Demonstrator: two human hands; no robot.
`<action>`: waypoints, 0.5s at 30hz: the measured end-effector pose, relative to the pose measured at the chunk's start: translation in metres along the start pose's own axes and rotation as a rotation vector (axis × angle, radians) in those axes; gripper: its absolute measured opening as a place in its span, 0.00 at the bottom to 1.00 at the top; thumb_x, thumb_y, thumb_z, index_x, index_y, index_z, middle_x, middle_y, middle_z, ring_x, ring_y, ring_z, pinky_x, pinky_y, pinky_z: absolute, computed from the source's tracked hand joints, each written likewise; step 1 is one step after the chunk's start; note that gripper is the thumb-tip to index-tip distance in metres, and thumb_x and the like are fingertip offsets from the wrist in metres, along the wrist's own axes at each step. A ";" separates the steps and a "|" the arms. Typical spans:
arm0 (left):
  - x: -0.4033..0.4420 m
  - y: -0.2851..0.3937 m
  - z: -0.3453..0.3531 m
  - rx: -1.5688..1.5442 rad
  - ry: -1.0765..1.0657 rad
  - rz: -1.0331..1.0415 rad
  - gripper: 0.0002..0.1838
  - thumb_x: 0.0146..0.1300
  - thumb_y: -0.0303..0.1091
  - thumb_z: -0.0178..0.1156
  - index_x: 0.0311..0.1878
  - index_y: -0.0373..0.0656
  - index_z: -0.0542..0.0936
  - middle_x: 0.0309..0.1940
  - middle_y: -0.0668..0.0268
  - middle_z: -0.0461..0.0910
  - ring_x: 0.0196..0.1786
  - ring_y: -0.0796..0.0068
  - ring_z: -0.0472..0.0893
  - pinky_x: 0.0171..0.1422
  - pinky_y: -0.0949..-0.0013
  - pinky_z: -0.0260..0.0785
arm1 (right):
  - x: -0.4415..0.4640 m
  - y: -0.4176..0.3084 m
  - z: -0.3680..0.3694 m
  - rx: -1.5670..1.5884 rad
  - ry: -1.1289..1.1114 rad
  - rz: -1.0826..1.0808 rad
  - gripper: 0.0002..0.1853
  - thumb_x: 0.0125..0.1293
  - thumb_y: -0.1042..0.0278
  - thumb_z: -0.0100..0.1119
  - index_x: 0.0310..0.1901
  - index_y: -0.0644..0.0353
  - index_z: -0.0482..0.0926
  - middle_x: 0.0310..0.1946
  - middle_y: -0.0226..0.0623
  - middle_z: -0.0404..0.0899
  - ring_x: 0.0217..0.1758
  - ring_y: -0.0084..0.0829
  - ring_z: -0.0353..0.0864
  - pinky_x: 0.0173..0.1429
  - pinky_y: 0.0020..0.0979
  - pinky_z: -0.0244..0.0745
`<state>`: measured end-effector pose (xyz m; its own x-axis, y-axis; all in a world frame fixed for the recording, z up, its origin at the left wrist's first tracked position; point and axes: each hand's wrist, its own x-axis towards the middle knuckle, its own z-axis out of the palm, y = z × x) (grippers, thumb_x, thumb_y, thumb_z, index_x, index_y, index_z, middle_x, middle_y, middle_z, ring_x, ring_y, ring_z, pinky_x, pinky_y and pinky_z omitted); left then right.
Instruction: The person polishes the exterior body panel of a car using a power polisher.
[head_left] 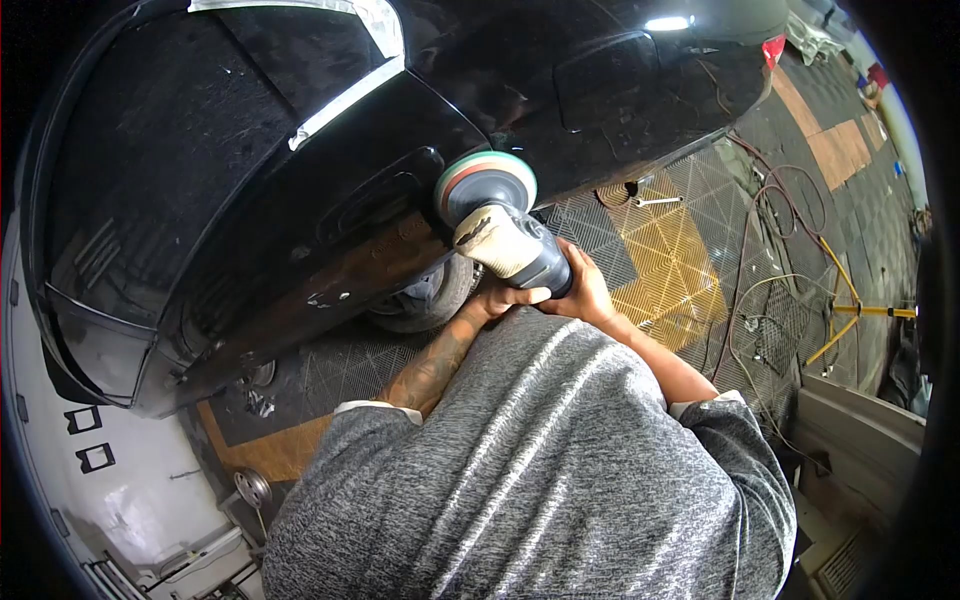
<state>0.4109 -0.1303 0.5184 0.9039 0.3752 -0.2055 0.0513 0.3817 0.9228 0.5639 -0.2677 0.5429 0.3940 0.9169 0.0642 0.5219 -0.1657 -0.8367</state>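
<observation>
Closed around the rear of the polisher (528,255) are the left hand (505,298) and right hand (590,287); its round disc (488,186) meets the black car (350,150) low on the side; a wrench (660,201) lies on the floor (675,250).

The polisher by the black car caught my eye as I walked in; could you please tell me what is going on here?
A person in a grey shirt is holding the polisher with both the left hand and the right hand. Its round pad appears to be against the lower side of the black car, though whether it is spinning can't be told. White tape borders part of the bodywork above.
</observation>
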 end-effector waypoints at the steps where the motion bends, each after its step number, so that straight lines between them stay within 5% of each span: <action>1: -0.002 -0.003 0.000 0.000 -0.001 -0.001 0.42 0.46 0.36 0.79 0.66 0.44 0.71 0.59 0.64 0.74 0.63 0.65 0.73 0.72 0.59 0.66 | 0.000 0.001 0.000 0.000 0.001 0.002 0.56 0.35 0.54 0.81 0.70 0.62 0.65 0.60 0.51 0.77 0.65 0.54 0.76 0.72 0.47 0.70; 15: 0.001 0.007 0.000 0.045 0.012 0.016 0.45 0.45 0.36 0.80 0.68 0.45 0.69 0.60 0.65 0.73 0.64 0.66 0.72 0.72 0.60 0.66 | 0.001 0.006 0.011 0.061 0.031 0.033 0.57 0.34 0.55 0.82 0.69 0.62 0.65 0.60 0.49 0.77 0.65 0.52 0.76 0.72 0.47 0.70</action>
<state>0.4119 -0.1271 0.5248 0.8995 0.3915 -0.1940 0.0558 0.3375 0.9397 0.5588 -0.2636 0.5318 0.4339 0.8995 0.0515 0.4615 -0.1728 -0.8702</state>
